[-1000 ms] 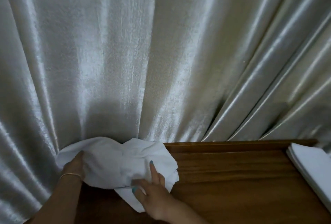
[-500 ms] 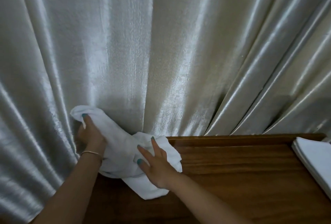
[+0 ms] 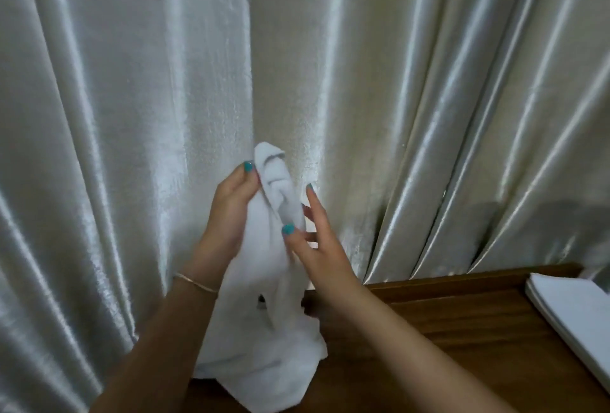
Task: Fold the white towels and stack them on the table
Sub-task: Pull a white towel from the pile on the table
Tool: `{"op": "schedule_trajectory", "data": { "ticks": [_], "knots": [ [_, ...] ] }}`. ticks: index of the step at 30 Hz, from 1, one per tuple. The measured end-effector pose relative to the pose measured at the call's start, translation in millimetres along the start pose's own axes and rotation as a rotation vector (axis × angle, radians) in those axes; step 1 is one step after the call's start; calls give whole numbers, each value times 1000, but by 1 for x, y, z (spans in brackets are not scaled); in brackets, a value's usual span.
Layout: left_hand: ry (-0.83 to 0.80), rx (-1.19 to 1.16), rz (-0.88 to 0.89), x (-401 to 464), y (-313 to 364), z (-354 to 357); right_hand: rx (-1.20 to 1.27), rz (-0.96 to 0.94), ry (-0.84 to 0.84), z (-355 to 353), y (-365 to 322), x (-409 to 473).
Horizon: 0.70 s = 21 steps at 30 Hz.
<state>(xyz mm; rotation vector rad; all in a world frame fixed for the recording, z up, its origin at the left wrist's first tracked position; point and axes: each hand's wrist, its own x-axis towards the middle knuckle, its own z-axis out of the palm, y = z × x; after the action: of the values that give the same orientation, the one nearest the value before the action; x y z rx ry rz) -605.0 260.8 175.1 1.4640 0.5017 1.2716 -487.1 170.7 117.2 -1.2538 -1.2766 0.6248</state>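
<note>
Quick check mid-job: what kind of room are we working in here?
Probably a bedroom or hotel room, though I can't be sure. Glossy pleated curtains hang right behind a wooden table, and folded white towels are stacked at its right edge.

Matt cloth towel [image 3: 264,330] (glossy satin curtain [image 3: 132,82])

- Lighting the scene softly and rather dimly, with no lamp showing.
- Glaring in long white streaks down the satin curtain [image 3: 379,89] folds, brightest at centre and right.
- Falling into grey shade between folds and at lower right above the table [image 3: 462,323].
- Casting a dark shadow beneath the towel [image 3: 264,330] and forearms.
- Bowing and fanning the folds outward near the edges, wide-angle style.
- Blurring slightly overall; smearing fine detail on the hands.
</note>
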Motion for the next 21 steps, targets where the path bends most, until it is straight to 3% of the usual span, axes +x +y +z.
{"op": "schedule_trajectory", "data": {
  "ticks": [4,7,11,16,19,21],
  "knots": [
    [-99,-48,3,-29,2,66,107,-50,137,-65,-17,-12],
    [-206,-231,-130,-39,4,119,152,-33,134,-117,-24,-17],
    [-238,-447,-220,-35,10,171,-14,-10,7,-184,-27,-19],
    [-236,-534,-350,-27,10,202,200,80,-213,-238,-12,-31],
    [-226,-387,-336,-27,19,214,203,106,-225,-255,-13,-37],
    [-168,0,-252,-26,16,214,197,116,-183,-263,-14,-38]
  ]
}}
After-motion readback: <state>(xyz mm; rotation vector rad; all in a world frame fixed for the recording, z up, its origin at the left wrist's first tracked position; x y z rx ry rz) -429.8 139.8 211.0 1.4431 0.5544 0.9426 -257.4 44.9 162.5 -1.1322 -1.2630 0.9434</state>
